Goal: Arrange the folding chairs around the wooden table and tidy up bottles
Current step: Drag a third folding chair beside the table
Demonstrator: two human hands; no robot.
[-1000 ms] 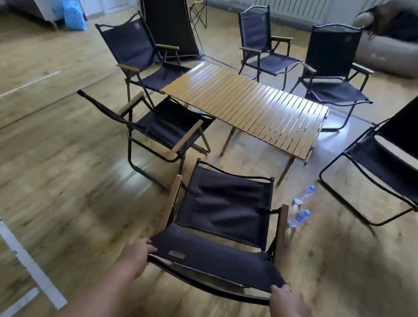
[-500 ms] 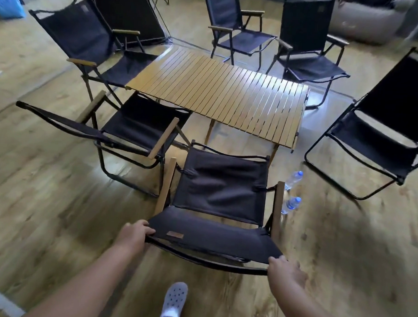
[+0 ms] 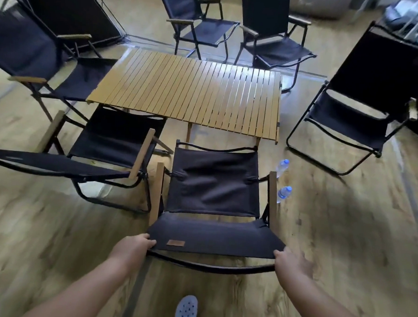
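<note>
A black folding chair (image 3: 214, 187) with wooden armrests stands right in front of me, its seat facing the slatted wooden table (image 3: 191, 90). My left hand (image 3: 133, 247) grips the left end of its backrest top, and my right hand (image 3: 291, 260) grips the right end. Two clear water bottles with blue caps lie on the floor to the right of this chair, one (image 3: 282, 166) nearer the table and the other (image 3: 284, 193) beside the armrest. Several more black folding chairs ring the table.
A chair (image 3: 113, 139) stands close on the left, almost touching the one I hold. Others stand at far left (image 3: 39, 62), behind the table (image 3: 204, 26) (image 3: 277, 41) and at right (image 3: 358, 112). A dark panel (image 3: 73, 11) leans at back left. My shoe (image 3: 186, 310) shows below.
The chair I hold has come closer to the table's near edge, and I have stepped forward with it. Both hands keep their grip on the backrest.
</note>
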